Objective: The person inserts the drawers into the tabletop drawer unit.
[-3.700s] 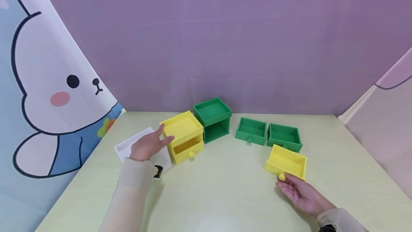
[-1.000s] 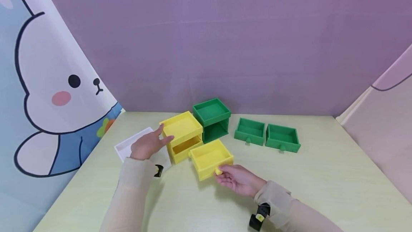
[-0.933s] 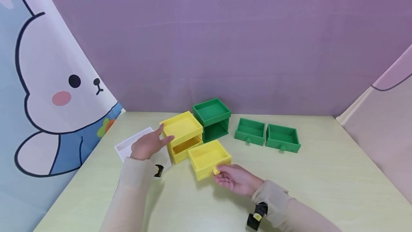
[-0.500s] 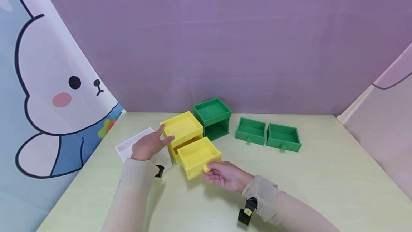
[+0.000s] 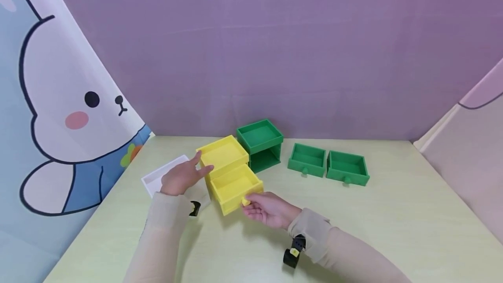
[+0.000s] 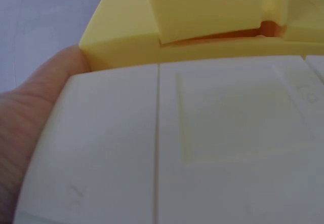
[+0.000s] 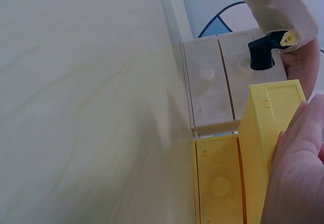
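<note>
My right hand [image 5: 271, 210] pinches the knob [image 5: 246, 201] of a yellow drawer [image 5: 235, 182]. That drawer sticks out at the upper opening of the yellow cabinet [image 5: 224, 154], its back end against the front. How deep it sits inside is hidden. A lower yellow drawer [image 7: 220, 176] shows beneath it in the right wrist view. On the cabinet's left side rests my left hand [image 5: 178, 179], index finger and thumb spread over the top tray's edge; its other fingers are hidden. A white cabinet [image 6: 243, 133] stands under the left wrist, beside the yellow one.
Behind and right of the yellow cabinet stands a green cabinet [image 5: 259, 134] with a hollow front. Two green drawers [image 5: 308, 158] lie side by side farther right on the pale table [image 5: 393, 230]. A purple cloth [image 5: 314, 56] hangs behind the table.
My right hand has carried the yellow drawer leftwards from near the green drawers, then up against the upper opening of the yellow cabinet. My left hand stays on the cabinet.
</note>
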Tool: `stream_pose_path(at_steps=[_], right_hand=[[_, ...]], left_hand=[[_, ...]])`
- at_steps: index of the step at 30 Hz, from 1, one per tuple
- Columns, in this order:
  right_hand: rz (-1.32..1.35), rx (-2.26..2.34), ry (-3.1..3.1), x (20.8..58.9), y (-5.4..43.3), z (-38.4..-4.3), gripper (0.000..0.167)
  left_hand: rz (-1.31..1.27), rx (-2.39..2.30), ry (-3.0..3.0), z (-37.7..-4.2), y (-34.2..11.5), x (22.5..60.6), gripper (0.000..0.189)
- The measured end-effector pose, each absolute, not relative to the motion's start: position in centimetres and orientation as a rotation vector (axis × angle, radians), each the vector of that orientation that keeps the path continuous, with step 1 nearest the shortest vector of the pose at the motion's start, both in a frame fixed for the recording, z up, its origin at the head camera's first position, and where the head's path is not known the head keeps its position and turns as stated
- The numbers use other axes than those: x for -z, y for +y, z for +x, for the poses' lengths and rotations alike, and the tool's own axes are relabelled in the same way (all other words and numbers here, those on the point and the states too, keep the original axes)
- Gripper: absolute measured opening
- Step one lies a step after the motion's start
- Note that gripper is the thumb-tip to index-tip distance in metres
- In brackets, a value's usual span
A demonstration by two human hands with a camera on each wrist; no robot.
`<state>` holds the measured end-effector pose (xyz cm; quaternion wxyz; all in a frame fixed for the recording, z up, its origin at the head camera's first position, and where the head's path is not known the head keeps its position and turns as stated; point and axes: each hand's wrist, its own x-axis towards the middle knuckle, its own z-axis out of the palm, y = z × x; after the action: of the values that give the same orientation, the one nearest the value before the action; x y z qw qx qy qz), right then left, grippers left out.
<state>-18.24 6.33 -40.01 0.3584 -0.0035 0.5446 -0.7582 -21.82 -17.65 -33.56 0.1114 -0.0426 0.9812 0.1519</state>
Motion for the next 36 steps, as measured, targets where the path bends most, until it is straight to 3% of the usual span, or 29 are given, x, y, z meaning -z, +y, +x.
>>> stream_pose_path(at_steps=[36], right_hand=[[0.013, 2.001, 1.4, 39.87, 6.72, -18.99, 0.015]], left_hand=[[-0.164, -0.434, 2.887, -21.56, -17.45, 33.48, 0.078]])
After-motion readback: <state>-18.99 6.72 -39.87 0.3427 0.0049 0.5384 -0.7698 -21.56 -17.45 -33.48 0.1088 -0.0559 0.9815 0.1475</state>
